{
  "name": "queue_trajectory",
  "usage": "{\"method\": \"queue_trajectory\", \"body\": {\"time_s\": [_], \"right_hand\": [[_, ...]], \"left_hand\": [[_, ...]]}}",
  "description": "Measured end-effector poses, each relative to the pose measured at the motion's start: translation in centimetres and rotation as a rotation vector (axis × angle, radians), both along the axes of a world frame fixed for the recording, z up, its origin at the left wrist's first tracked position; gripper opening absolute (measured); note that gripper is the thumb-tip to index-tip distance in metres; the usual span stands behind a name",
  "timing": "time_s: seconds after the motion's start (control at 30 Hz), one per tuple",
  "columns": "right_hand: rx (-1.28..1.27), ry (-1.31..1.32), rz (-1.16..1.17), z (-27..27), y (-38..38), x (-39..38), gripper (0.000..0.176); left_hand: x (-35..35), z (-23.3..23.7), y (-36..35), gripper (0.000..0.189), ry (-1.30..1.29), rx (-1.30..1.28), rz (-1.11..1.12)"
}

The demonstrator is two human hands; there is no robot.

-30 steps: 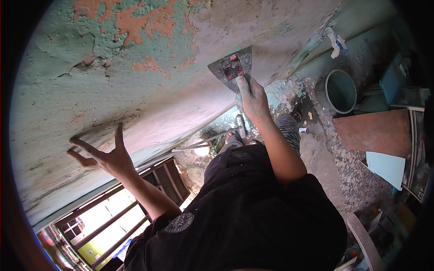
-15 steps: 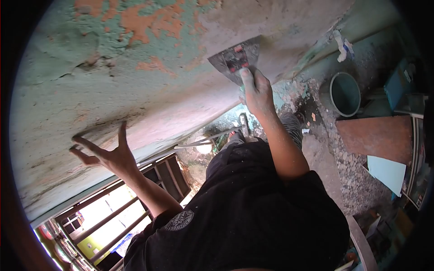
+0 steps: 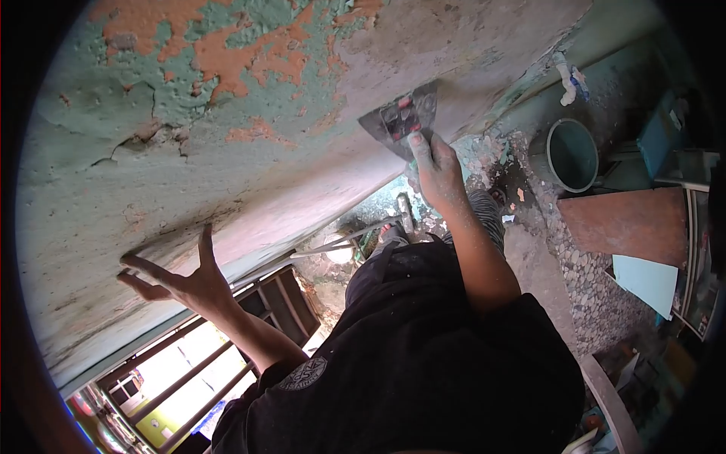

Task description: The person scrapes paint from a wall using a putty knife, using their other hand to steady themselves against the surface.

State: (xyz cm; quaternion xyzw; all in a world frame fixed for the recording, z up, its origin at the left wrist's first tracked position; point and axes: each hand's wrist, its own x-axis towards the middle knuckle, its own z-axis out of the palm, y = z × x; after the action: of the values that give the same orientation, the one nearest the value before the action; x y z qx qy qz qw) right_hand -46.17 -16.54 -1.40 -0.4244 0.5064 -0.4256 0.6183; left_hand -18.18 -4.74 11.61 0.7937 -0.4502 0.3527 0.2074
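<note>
My right hand (image 3: 439,168) grips a wide putty knife (image 3: 401,121) by its handle, thumb pressed along the near side. The grey, stained blade lies against or close to the wall (image 3: 302,163), on a bare patch of pale plaster. Green paint with flaking orange patches covers the wall's upper left, and a crack runs across it. My left hand (image 3: 189,284) has its fingers spread, with the fingertips touching the wall low on the left. Nothing is held in it.
Below my left arm is a barred window (image 3: 181,378). A grey bucket (image 3: 572,155) stands at the right, near a brown board (image 3: 624,227) and a white sheet (image 3: 645,284). Paint chips and debris litter the floor (image 3: 537,257) around my feet.
The putty knife and my right hand sit slightly lower in the view. My left hand keeps its spread pose on the wall, while the whole view has shifted a little.
</note>
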Motion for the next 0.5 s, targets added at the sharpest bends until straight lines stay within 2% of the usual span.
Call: {"method": "queue_trajectory", "body": {"time_s": [0.03,0.2,0.27,0.3,0.33,0.4,0.43,0.47,0.5], "right_hand": [[0.014,-0.079,-0.004,0.5,0.0,0.1,0.035],[-0.107,-0.031,-0.066,-1.0,0.4,0.2,0.030],[-0.289,-0.067,-0.075,-2.1,1.5,-0.8,0.027],[-0.278,0.013,0.041,-1.6,2.2,-2.2,0.025],[-0.267,0.019,0.035,-1.0,2.9,-2.6,0.025],[-0.551,0.159,-0.045,-0.2,3.4,-3.3,0.033],[-0.618,0.216,-0.060,-1.5,3.6,-3.7,0.047],[-0.620,0.223,-0.062,-1.5,3.4,-3.9,0.047],[-0.758,0.416,-0.133,-0.4,2.8,-3.6,0.052]], "left_hand": [[-0.1,0.0,0.1,0.114,0.003,-0.022,-0.005],[0.1,0.2,0.3,0.116,-0.022,0.009,-0.017],[0.1,0.1,0.2,0.116,-0.016,0.005,-0.030],[0.1,0.0,0.1,0.116,-0.012,0.010,-0.039],[0.0,0.1,0.2,0.117,-0.013,0.023,-0.023],[0.0,0.3,0.2,0.118,-0.013,0.038,0.013],[0.1,0.2,0.2,0.118,-0.003,0.047,0.032],[0.1,0.1,0.2,0.118,0.003,0.046,0.029],[0.2,0.1,0.2,0.118,-0.005,0.039,0.016]]}}
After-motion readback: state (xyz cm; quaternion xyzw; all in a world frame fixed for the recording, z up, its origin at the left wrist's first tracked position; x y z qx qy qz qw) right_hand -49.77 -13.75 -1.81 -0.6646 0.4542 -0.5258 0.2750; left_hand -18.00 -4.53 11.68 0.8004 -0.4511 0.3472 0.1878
